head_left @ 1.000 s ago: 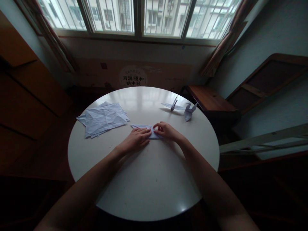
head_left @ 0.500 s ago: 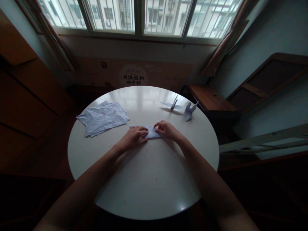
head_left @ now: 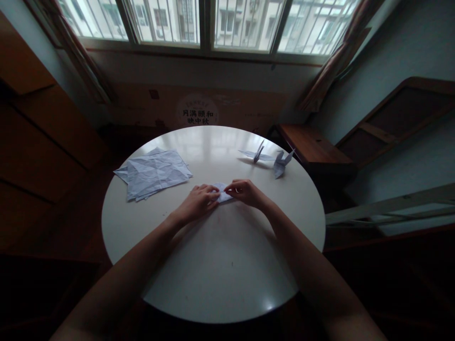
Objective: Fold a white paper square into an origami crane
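A small folded piece of pale paper (head_left: 222, 192) lies near the middle of the round white table (head_left: 220, 265). My left hand (head_left: 196, 202) rests on its left part with the fingers curled down onto it. My right hand (head_left: 245, 192) pinches its right edge between thumb and fingers. Both hands nearly meet over the paper, so most of it is hidden.
A loose stack of creased paper sheets (head_left: 154, 171) lies on the table's left. Two folded paper cranes (head_left: 258, 154) (head_left: 281, 164) stand at the back right. A wooden bench (head_left: 309, 147) and a wooden frame (head_left: 398, 113) stand to the right, a window behind.
The paper piece looks shorter now, with its left end gone from view. My left hand has curled and shifted slightly right; my right hand pinches closer to the middle.
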Available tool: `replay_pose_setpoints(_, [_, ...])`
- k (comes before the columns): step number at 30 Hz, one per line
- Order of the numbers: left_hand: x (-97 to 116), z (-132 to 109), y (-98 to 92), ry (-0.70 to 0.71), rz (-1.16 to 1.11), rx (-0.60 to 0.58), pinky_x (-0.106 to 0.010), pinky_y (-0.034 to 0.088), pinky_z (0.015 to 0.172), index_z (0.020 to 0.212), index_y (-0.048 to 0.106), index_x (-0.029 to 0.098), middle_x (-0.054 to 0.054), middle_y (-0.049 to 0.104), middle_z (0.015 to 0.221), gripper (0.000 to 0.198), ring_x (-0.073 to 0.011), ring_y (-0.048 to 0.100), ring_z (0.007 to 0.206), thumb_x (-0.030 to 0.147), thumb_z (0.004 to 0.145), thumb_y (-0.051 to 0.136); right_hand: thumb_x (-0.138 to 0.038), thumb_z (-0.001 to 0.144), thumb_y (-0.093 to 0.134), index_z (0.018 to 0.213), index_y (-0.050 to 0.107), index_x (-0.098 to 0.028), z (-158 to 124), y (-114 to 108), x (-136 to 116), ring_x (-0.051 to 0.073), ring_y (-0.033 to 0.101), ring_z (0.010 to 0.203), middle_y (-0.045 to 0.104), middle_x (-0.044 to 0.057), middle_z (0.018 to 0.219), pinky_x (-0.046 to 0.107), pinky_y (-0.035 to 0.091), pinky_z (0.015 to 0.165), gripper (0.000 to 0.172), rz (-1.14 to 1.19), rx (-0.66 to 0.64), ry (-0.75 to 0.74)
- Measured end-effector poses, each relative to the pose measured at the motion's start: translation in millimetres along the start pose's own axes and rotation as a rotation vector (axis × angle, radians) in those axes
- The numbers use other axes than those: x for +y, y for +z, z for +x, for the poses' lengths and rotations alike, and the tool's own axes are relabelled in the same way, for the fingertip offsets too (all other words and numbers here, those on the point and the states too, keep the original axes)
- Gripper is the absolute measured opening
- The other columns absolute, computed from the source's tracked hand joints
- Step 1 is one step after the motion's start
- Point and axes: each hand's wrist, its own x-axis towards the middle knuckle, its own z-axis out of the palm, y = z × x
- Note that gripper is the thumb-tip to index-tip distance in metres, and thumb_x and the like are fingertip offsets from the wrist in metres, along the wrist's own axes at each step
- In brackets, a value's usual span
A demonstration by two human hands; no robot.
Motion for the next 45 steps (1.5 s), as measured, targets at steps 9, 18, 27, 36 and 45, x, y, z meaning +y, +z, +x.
replay_pose_setpoints(9, [-0.4, 0.6, -0.7, -0.006, -0.02, 0.019, -0.04, 0.044, 0.092, 0.103, 0.07, 0.024, -0.005, 0.067, 0.119, 0.017, -0.0234, 0.059, 0.107, 0.03, 0.09, 0.06, -0.029, 0.08, 0.069, 0.093, 0.076, -0.013, -2.0, -0.9, -3.5, 0.009, 0.047, 0.06, 0.055, 0.001, 0.07, 0.022, 0.038, 0.058, 0.021, 0.057, -0.225, 0.088])
replay_pose_setpoints(18, [-3.6, 2.5, 1.7, -0.001, -0.052, 0.045, -0.036, 0.047, 0.089, 0.095, 0.074, 0.025, -0.005, 0.07, 0.116, 0.013, -0.0217, 0.064, 0.103, 0.027, 0.089, 0.062, -0.033, 0.079, 0.069, 0.093, 0.075, -0.012, -1.3, -1.0, -3.3, 0.009, 0.047, 0.06, 0.056, 0.0, 0.07, 0.021, 0.037, 0.057, 0.026, 0.061, -0.235, 0.128])
replay_pose_setpoints(27, [0.2, 3.0, -3.1, -0.032, -0.047, 0.033, -0.036, 0.047, 0.087, 0.092, 0.074, 0.024, -0.005, 0.071, 0.115, 0.014, -0.023, 0.065, 0.104, 0.025, 0.09, 0.06, -0.028, 0.078, 0.072, 0.088, 0.075, -0.014, -0.9, 1.2, -3.2, 0.009, 0.049, 0.062, 0.057, 0.001, 0.073, 0.021, 0.04, 0.06, 0.018, 0.03, -0.187, 0.115])
replay_pose_setpoints(36, [0.8, 2.8, -1.3, -0.074, -0.027, 0.074, -0.037, 0.046, 0.085, 0.093, 0.073, 0.022, -0.007, 0.068, 0.108, 0.014, -0.0214, 0.063, 0.098, 0.027, 0.091, 0.059, -0.028, 0.082, 0.069, 0.082, 0.076, -0.015, -0.1, 4.0, 0.2, 0.01, 0.049, 0.061, 0.056, 0.002, 0.072, 0.022, 0.039, 0.059, 0.015, 0.012, -0.126, 0.08])
replay_pose_setpoints(45, [4.1, 3.7, -6.6, -0.156, -0.027, 0.037, -0.031, 0.046, 0.077, 0.091, 0.073, 0.02, -0.006, 0.067, 0.091, 0.016, -0.0191, 0.061, 0.086, 0.023, 0.091, 0.057, -0.024, 0.086, 0.063, 0.082, 0.074, -0.013, 0.6, 5.4, 1.7, 0.011, 0.053, 0.065, 0.059, 0.004, 0.076, 0.023, 0.041, 0.064, 0.015, -0.027, -0.114, 0.056])
